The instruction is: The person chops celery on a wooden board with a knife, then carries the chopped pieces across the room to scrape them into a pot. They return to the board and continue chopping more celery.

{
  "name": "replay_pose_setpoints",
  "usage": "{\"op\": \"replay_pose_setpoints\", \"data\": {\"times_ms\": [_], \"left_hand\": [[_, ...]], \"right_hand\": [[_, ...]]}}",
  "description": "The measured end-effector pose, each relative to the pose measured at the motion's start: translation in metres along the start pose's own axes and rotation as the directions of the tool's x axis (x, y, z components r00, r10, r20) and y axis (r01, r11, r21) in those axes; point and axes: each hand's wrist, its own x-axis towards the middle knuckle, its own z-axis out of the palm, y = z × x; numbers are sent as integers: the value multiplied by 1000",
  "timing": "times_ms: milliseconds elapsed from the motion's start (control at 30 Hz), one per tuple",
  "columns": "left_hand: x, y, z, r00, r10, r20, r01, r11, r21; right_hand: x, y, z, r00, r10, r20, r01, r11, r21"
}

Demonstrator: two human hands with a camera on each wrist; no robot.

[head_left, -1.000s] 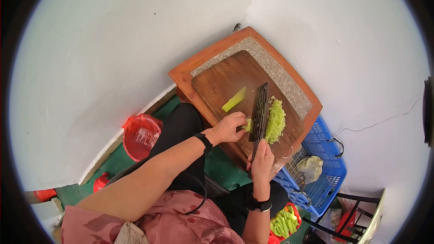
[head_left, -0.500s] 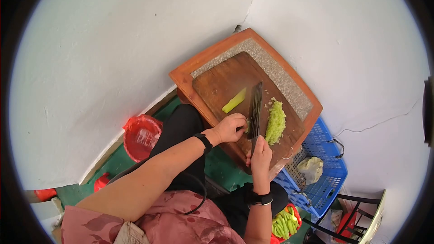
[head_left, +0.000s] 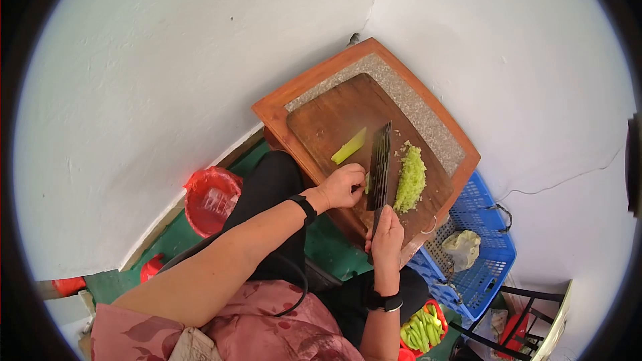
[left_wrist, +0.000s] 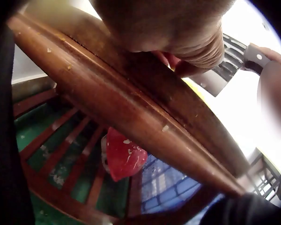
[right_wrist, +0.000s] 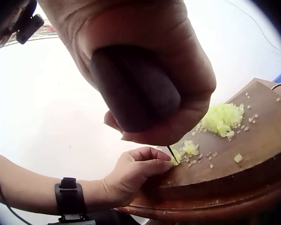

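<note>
My right hand (head_left: 386, 237) grips the dark handle of a cleaver (head_left: 380, 168), its wide patterned blade standing on edge over the wooden cutting board (head_left: 324, 112). Just left of the blade, my left hand (head_left: 342, 187) pinches a small piece of pale green vegetable (right_wrist: 175, 158) with curled fingers; the cutting edge is close beside the fingertips in the right wrist view. A heap of finely chopped green vegetable (head_left: 410, 179) lies to the blade's right. Another long pale green piece (head_left: 349, 146) lies on the board beyond the left hand.
The board rests on a wood-edged table (head_left: 277, 110) in the wall corner. A red bin (head_left: 208, 208) stands on the floor at left, a blue crate (head_left: 493, 241) at right. Green vegetable strips (head_left: 424, 331) fill a red container beside my leg, near a black-framed stool (head_left: 531, 317).
The cleaver shifted left toward the left hand, away from the heap, then slightly back. The left hand keeps its place at the board's near edge, holding the vegetable piece.
</note>
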Motion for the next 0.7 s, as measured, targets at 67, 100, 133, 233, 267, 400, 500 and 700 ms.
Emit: {"op": "replay_pose_setpoints", "data": {"times_ms": [67, 100, 133, 233, 267, 400, 500, 700], "left_hand": [[0, -1, 2, 1000, 7, 7, -7, 1000, 8], [-1, -1, 2, 1000, 8, 13, -8, 1000, 19], [0, -1, 1, 1000, 9, 20, -10, 999, 32], [1, 0, -2, 999, -6, 54, 5, 1000, 22], [1, 1, -1, 999, -11, 46, 11, 1000, 12], [3, 3, 0, 999, -54, 5, 54, 998, -41], [-1, 2, 1, 998, -68, 14, 69, 997, -21], [0, 13, 2, 998, -67, 14, 65, 995, 81]], "right_hand": [[4, -1, -1, 1000, 2, -1, -2, 1000, -10], [9, 2, 0, 1000, 1, -7, -1, 1000, -9], [13, 3, 1, 1000, -1, -10, 1, 1000, -6], [16, 3, 2, 999, -33, -24, 33, 999, 3], [16, 4, 0, 1000, -22, -22, 24, 998, 51], [10, 7, -5, 998, -5, -56, 16, 982, 186], [1, 4, -9, 995, 14, -98, 5, 982, 189], [-6, 7, -14, 996, -31, -88, 45, 985, 165]]}}
